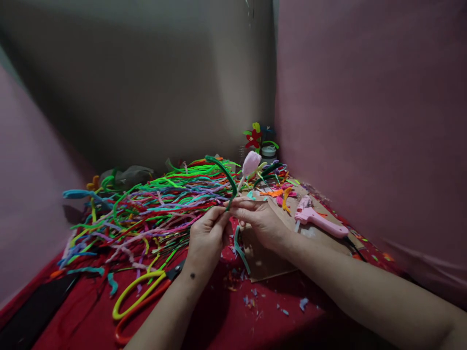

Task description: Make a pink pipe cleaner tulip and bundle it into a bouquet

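My left hand point(207, 231) and my right hand point(260, 218) meet over the middle of the table, fingertips pinched together. Out of the left fingertips rises a dark green pipe cleaner leaf point(228, 177), curving up and to the left. Just beside it, a pale pink pipe cleaner flower point(251, 164) stands up on a thin stem that runs down to my right fingers. My fingers hide where leaf and stem come together, so I cannot tell if they are joined. Below the hands lies a teal pipe cleaner point(241, 250).
Heaped pipe cleaners point(164, 194) of many colours cover the left and back. Yellow-and-red-handled scissors point(140, 296) lie by my left forearm. A pink glue gun point(317, 218) rests on cardboard point(270, 260) at right. Finished flowers point(253, 140) stand behind; fuzzy scraps dot the red cloth point(219, 316).
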Demonstrator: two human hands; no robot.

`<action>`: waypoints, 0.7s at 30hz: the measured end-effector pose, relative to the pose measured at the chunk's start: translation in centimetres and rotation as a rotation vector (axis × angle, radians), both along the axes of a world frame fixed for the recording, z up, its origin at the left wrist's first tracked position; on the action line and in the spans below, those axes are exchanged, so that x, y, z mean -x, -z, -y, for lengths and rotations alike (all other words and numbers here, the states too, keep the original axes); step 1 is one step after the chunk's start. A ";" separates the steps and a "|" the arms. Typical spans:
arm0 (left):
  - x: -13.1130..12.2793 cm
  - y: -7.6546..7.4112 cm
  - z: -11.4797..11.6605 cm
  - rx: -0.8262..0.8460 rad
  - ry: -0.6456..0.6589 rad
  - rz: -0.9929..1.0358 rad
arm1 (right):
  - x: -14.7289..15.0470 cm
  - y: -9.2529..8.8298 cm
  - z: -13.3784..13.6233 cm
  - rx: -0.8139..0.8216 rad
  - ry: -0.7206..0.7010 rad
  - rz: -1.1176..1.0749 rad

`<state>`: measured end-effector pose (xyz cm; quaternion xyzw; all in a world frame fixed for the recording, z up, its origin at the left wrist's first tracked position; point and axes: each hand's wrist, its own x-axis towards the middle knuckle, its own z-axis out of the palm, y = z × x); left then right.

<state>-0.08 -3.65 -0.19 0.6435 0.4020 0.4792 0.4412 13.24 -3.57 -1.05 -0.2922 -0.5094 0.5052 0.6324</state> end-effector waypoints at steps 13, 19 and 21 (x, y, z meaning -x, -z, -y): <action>0.3 -1.0 0.0 0.228 0.186 0.162 | -0.1 0.2 0.0 0.005 -0.103 -0.036; 0.7 -1.1 0.0 0.263 0.245 0.186 | -0.3 -0.2 0.2 0.070 -0.125 -0.066; 0.8 -1.0 -0.1 0.290 0.282 0.206 | -0.5 -0.3 0.1 0.065 -0.161 -0.042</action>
